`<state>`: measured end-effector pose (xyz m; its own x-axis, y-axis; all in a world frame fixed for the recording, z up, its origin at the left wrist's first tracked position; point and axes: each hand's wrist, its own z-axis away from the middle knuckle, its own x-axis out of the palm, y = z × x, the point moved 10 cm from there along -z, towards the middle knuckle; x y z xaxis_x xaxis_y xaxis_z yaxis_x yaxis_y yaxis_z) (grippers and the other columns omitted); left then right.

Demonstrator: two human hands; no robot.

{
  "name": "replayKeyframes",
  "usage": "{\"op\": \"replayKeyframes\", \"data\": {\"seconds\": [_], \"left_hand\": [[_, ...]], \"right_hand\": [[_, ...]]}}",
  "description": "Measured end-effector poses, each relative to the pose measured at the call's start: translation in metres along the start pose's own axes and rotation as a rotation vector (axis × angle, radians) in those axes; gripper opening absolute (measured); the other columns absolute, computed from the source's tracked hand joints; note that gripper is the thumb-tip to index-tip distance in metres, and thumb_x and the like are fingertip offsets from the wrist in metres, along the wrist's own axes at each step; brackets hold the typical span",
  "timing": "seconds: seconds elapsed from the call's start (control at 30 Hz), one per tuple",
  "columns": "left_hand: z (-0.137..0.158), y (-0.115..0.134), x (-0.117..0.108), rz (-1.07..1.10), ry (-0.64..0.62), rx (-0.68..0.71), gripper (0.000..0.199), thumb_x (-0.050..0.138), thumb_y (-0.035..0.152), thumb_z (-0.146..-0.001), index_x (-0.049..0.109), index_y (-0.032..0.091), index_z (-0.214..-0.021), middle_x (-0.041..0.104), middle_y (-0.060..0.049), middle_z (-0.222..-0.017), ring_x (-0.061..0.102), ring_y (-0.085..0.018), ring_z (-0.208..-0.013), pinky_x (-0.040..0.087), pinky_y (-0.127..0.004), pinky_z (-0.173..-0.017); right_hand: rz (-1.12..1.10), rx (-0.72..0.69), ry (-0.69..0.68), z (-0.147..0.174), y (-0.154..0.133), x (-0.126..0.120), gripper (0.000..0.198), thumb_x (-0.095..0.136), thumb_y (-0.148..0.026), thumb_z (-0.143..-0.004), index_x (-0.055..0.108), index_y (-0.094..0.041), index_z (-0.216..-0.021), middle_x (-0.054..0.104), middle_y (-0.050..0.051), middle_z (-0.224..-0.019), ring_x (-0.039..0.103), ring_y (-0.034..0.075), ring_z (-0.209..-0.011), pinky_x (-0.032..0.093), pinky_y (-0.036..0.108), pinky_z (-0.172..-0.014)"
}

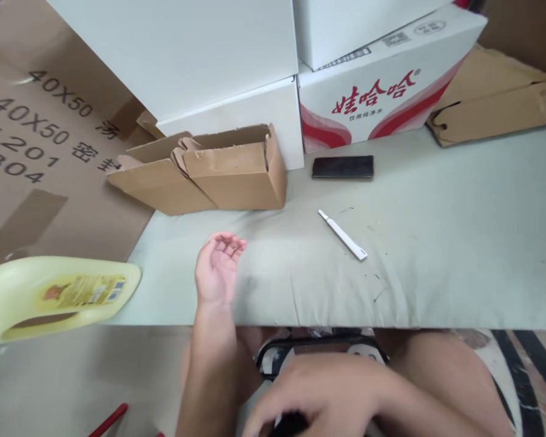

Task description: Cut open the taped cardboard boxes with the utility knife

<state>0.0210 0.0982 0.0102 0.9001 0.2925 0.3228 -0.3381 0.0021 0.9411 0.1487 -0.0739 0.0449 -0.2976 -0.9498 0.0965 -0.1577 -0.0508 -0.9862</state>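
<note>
My left hand (218,270) is held above the front part of the cloth-covered table (459,243), palm turned up. Its fingers are loosely bent and apart, with nothing in them. Low over my lap is my right hand (330,391), smeared by motion. Its fingers curl round a dark thing (291,423) at the bottom edge, mostly hidden. On the table to the right of my left hand lies a slim white pen-shaped tool (343,235). Behind that tool a black phone (343,167) lies flat.
An open brown cardboard box (236,182) stands behind my left hand. White cartons (382,103) are stacked at the back. A pale yellow bottle (91,291) is at the left edge, near a large brown carton (22,158). Folded cardboard (500,112) lies back right.
</note>
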Motion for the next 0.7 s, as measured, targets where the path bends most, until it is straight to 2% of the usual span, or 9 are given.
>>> {"op": "replayKeyframes", "data": {"seconds": [0.07,0.13,0.23,0.33,0.4,0.53,0.6,0.7], "left_hand": [[-0.011,0.004,-0.016,-0.027,0.03,-0.005,0.024,0.08,0.041,-0.067,0.07,0.02,-0.074,0.067,-0.003,-0.075,0.067,-0.016,-0.072,0.058,-0.029,-0.075],[-0.022,0.011,-0.03,-0.043,0.051,0.023,0.024,0.08,0.04,-0.067,0.069,0.02,-0.074,0.066,-0.002,-0.074,0.066,-0.015,-0.071,0.058,-0.027,-0.074],[-0.033,0.014,-0.047,-0.021,0.062,0.025,0.027,0.083,0.041,-0.064,0.069,0.019,-0.074,0.066,-0.002,-0.073,0.065,-0.014,-0.07,0.057,-0.027,-0.073],[-0.036,0.008,-0.066,0.018,0.049,-0.036,0.029,0.084,0.042,-0.064,0.069,0.02,-0.075,0.066,-0.002,-0.075,0.066,-0.015,-0.071,0.058,-0.028,-0.073],[-0.037,0.009,-0.081,0.033,0.036,-0.042,0.028,0.081,0.044,-0.068,0.069,0.02,-0.077,0.066,-0.002,-0.076,0.066,-0.015,-0.072,0.058,-0.028,-0.074],[-0.043,0.016,-0.113,0.065,0.042,-0.037,0.026,0.076,0.045,-0.072,0.069,0.021,-0.078,0.064,-0.002,-0.077,0.065,-0.014,-0.075,0.058,-0.028,-0.077],[-0.046,0.019,-0.125,0.062,0.05,-0.037,0.025,0.073,0.046,-0.074,0.068,0.021,-0.079,0.064,-0.002,-0.078,0.065,-0.015,-0.076,0.058,-0.029,-0.078],[-0.048,0.021,-0.136,0.057,0.048,-0.033,0.026,0.069,0.047,-0.077,0.066,0.021,-0.08,0.064,-0.003,-0.08,0.064,-0.017,-0.077,0.059,-0.031,-0.078]], "right_hand": [[0.109,0.223,0.263,0.014,0.031,-0.043,0.029,0.066,-0.025,-0.085,0.075,-0.023,-0.112,0.081,0.003,-0.102,0.075,0.017,-0.077,0.058,0.026,-0.071],[0.254,0.359,0.586,0.035,0.044,-0.091,0.028,0.06,-0.029,-0.089,0.074,-0.023,-0.112,0.079,0.007,-0.107,0.074,0.021,-0.084,0.06,0.034,-0.078],[0.35,0.377,0.974,0.054,0.045,-0.143,0.033,0.053,-0.036,-0.093,0.07,-0.021,-0.116,0.077,0.012,-0.112,0.073,0.023,-0.088,0.061,0.041,-0.081],[0.426,0.34,1.232,0.057,0.04,-0.176,0.036,0.054,-0.039,-0.093,0.067,-0.021,-0.121,0.074,0.014,-0.116,0.072,0.023,-0.09,0.06,0.041,-0.079],[0.478,0.29,1.308,0.047,0.032,-0.191,0.038,0.056,-0.04,-0.093,0.064,-0.023,-0.126,0.071,0.014,-0.124,0.072,0.024,-0.097,0.06,0.042,-0.083],[0.644,0.164,1.346,0.01,0.005,-0.218,0.052,0.058,-0.04,-0.093,0.053,-0.027,-0.143,0.057,0.016,-0.149,0.067,0.028,-0.122,0.057,0.05,-0.097],[0.764,0.146,1.35,-0.008,-0.006,-0.232,0.061,0.061,-0.042,-0.092,0.047,-0.03,-0.15,0.045,0.015,-0.161,0.056,0.032,-0.139,0.054,0.054,-0.104],[0.898,0.182,1.358,-0.025,-0.011,-0.252,0.073,0.065,-0.051,-0.09,0.041,-0.034,-0.156,0.03,0.011,-0.172,0.031,0.037,-0.158,0.043,0.063,-0.116]]}}
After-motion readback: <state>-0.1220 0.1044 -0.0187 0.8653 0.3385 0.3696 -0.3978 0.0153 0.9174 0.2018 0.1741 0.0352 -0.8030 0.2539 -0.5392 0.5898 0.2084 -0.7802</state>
